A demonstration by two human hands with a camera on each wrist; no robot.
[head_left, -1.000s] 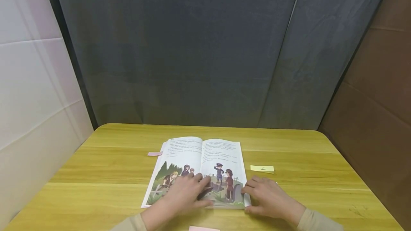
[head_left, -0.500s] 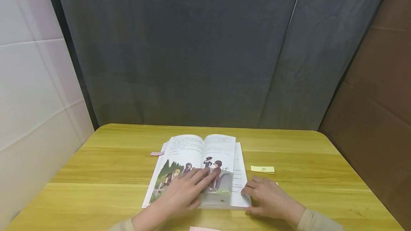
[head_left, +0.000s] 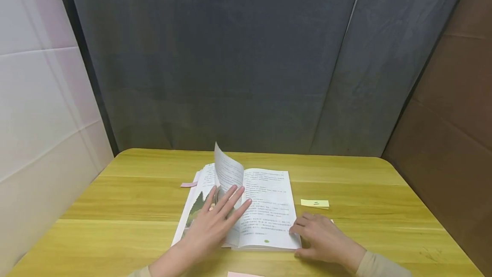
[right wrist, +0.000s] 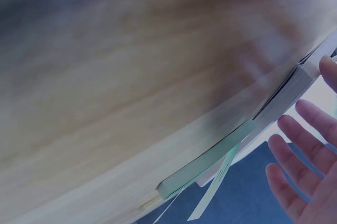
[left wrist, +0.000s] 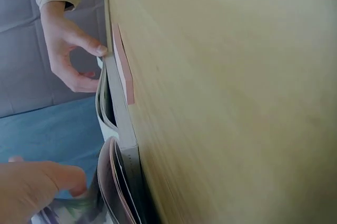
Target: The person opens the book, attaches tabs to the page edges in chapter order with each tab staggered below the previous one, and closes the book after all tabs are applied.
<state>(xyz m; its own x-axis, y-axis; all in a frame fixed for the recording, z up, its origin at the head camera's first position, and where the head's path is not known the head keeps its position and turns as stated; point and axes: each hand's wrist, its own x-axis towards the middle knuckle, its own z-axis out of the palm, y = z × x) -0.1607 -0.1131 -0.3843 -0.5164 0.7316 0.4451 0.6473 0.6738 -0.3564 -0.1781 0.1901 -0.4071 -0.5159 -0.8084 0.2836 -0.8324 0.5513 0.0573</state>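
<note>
An open book (head_left: 265, 208) lies on the wooden table, its right page showing printed text. One leaf (head_left: 229, 166) stands raised and curved over the left side, partly covering an illustrated page. My left hand (head_left: 215, 223) lies against that leaf with its fingers straight and spread. At the lower right corner of the book, my right hand (head_left: 323, 236) holds the edge between thumb and fingers. The left wrist view shows this right hand (left wrist: 66, 50) at the book's page edges, and several bent pages (left wrist: 113, 176) beside the left hand (left wrist: 37, 184).
A yellow sticky note (head_left: 315, 203) with a dark mark lies right of the book. Pink paper (head_left: 245, 274) is at the table's near edge. A pink tab (head_left: 188, 184) sticks out on the left. A green sticky pad (right wrist: 205, 161) shows in the right wrist view.
The illustrated right-hand leaf has turned over to the left, uncovering a text page. My left hand has moved left with its fingers spreading. The right hand has stayed at the book's edge.
</note>
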